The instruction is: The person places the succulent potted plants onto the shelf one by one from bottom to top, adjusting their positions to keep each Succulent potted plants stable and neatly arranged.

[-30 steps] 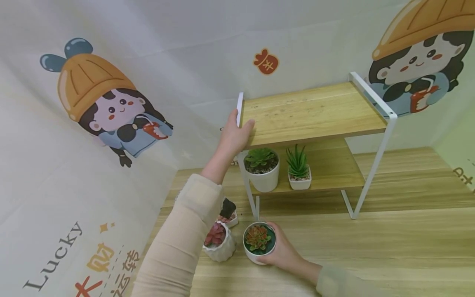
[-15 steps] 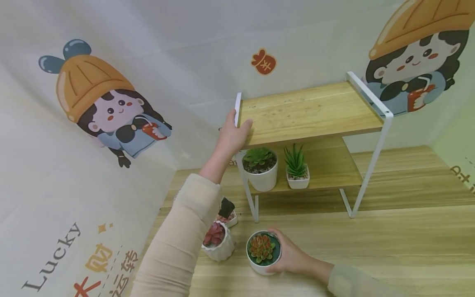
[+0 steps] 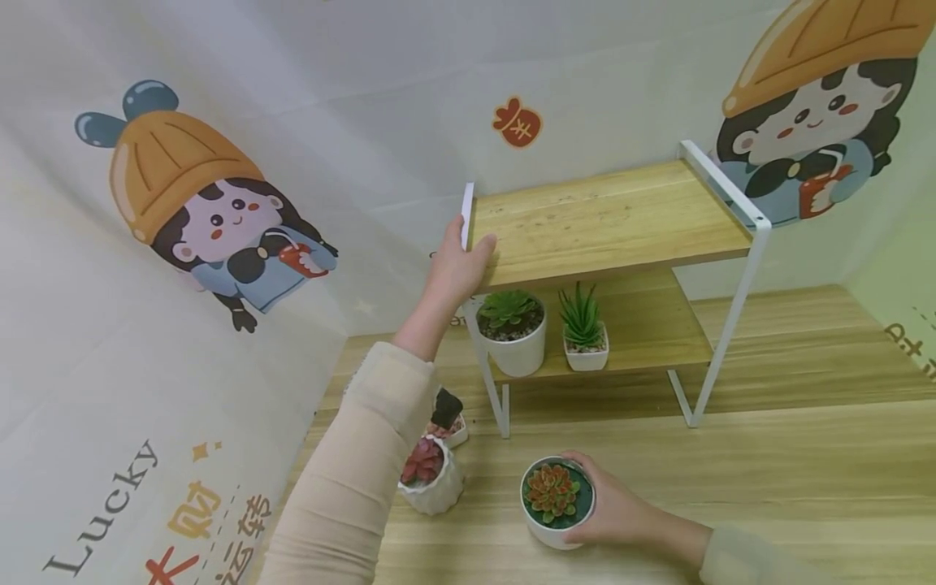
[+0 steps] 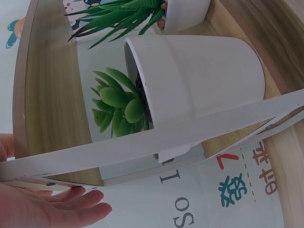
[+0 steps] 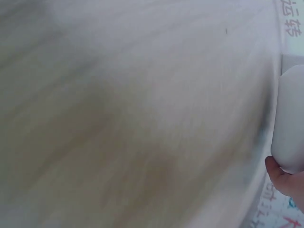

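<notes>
My right hand (image 3: pixel 617 508) grips the side of a round white pot holding a red-green succulent (image 3: pixel 553 491), in front of the two-tier shelf. At the edge of the right wrist view, a thumb lies along the white pot (image 5: pixel 289 118). My left hand (image 3: pixel 457 264) holds the upper left corner of the wooden shelf (image 3: pixel 607 219), thumb over the top board and fingers behind the white metal side frame (image 4: pixel 95 159). On the lower board stand a green succulent in a large white pot (image 3: pixel 517 351) and a spiky aloe-like plant in a small square pot (image 3: pixel 585 357).
Left of the held pot, a ribbed white pot with a red succulent (image 3: pixel 433 487) stands on the wooden table (image 3: pixel 804 487). Behind it is a small pot with a dark top (image 3: pixel 448 416), partly hidden by my left sleeve. A printed cloth (image 3: pixel 366 122) hangs behind.
My right hand has carried the potted succulent to the right and slightly toward me, away from the ribbed pot. The left hand keeps its hold on the shelf corner.
</notes>
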